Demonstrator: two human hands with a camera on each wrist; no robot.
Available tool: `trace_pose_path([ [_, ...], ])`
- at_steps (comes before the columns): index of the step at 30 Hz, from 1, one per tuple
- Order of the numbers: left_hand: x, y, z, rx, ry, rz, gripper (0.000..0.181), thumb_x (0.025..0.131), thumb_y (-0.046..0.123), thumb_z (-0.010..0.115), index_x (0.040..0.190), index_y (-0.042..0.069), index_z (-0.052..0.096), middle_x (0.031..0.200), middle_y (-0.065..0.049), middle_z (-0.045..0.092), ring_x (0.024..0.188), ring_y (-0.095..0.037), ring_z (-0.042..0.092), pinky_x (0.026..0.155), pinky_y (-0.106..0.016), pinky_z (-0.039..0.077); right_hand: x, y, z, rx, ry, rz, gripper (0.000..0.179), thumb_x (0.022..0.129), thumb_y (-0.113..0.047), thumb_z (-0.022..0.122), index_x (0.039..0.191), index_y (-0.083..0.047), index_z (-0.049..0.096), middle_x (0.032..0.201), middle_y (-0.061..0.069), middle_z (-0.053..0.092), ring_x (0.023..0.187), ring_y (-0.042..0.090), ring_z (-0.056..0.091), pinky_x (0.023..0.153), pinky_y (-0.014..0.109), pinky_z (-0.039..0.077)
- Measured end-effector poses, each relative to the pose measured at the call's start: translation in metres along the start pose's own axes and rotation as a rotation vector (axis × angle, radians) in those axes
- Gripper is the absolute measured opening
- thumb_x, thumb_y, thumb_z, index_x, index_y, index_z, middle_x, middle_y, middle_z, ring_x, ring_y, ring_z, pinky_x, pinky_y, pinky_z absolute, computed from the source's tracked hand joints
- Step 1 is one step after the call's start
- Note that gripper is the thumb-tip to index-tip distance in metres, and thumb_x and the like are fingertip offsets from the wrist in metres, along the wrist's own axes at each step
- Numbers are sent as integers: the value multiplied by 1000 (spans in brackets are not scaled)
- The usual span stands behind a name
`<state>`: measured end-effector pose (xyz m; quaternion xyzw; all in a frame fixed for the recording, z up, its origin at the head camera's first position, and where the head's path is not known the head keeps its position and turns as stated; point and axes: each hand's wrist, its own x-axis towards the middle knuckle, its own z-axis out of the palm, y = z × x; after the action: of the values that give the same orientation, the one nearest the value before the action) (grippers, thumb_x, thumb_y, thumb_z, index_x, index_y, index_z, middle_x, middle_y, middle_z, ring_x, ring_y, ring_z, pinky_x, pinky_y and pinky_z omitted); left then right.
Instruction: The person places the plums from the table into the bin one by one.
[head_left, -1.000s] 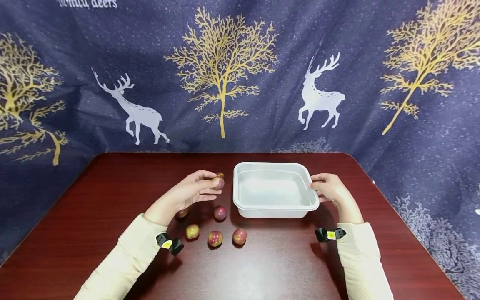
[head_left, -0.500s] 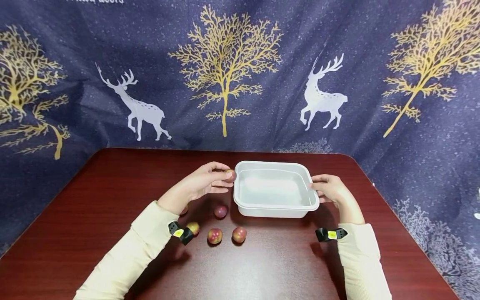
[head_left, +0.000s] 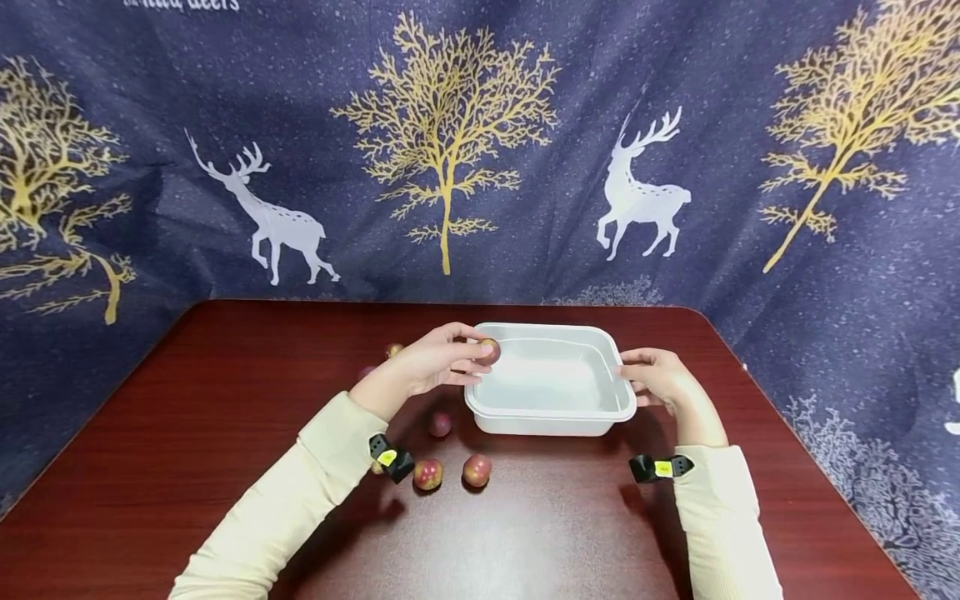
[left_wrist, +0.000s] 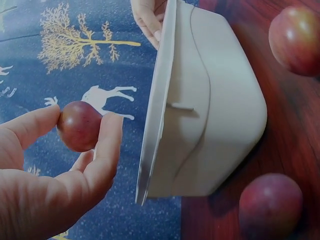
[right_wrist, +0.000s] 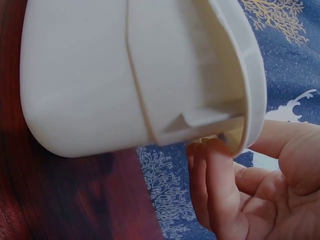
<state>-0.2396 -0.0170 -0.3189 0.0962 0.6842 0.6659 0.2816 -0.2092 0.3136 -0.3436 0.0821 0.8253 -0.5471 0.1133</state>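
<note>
Between thumb and fingertips my left hand (head_left: 442, 365) pinches a reddish plum (head_left: 491, 352), which the head view shows over the left rim of a white plastic tub (head_left: 547, 415). In the left wrist view that plum (left_wrist: 79, 126) is off the table, apart from the tub wall (left_wrist: 225, 100). No fruit shows inside the tub. At the other end, my right hand (head_left: 660, 382) holds the tub's right rim, thumb on top and fingers beneath the lip, as the right wrist view shows the hand (right_wrist: 250, 185) doing.
More plums lie on the dark red table (head_left: 570, 517): a purple one (head_left: 440, 423) left of the tub, a red-yellow one (head_left: 428, 474) and another (head_left: 477, 471) nearer me. A yellowish one (head_left: 394, 350) sits behind my left arm; others are partly hidden. A deer-patterned cloth (head_left: 525, 225) hangs behind.
My left hand has carried the plum rightward, from beside the tub to over its left rim. The right hand and the tub stay in place.
</note>
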Motion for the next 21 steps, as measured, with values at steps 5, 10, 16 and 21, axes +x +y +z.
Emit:
trace_pose_path([
  [5, 4, 3, 10, 6, -16, -6, 39, 90, 15, 57, 123, 3, 41, 118, -15, 59, 109, -33, 59, 89, -41, 51, 0, 0, -2, 15, -5, 7, 55, 88, -13, 57, 132, 11, 36, 72, -6, 65, 63, 7, 64, 61, 29, 57],
  [10, 11, -2, 16, -13, -22, -26, 40, 90, 15, 57, 125, 4, 40, 116, -14, 59, 110, -32, 58, 89, -41, 51, 0, 0, -3, 44, -25, 16, 56, 88, -13, 58, 133, 12, 34, 70, -7, 65, 62, 6, 64, 60, 27, 56],
  [16, 20, -7, 21, -33, -28, -34, 41, 90, 15, 58, 125, 4, 40, 110, -10, 59, 106, -30, 61, 92, -44, 49, 1, 2, -5, 89, -52, 17, 57, 87, -12, 59, 133, 12, 33, 69, -7, 66, 61, 6, 64, 60, 26, 56],
  [21, 28, -12, 25, -50, -22, -57, 39, 89, 13, 58, 123, 4, 41, 112, -12, 58, 109, -33, 59, 94, -44, 47, 2, 4, -7, 93, -46, 22, 57, 87, -13, 60, 132, 11, 36, 67, -8, 66, 60, 5, 63, 60, 25, 56],
])
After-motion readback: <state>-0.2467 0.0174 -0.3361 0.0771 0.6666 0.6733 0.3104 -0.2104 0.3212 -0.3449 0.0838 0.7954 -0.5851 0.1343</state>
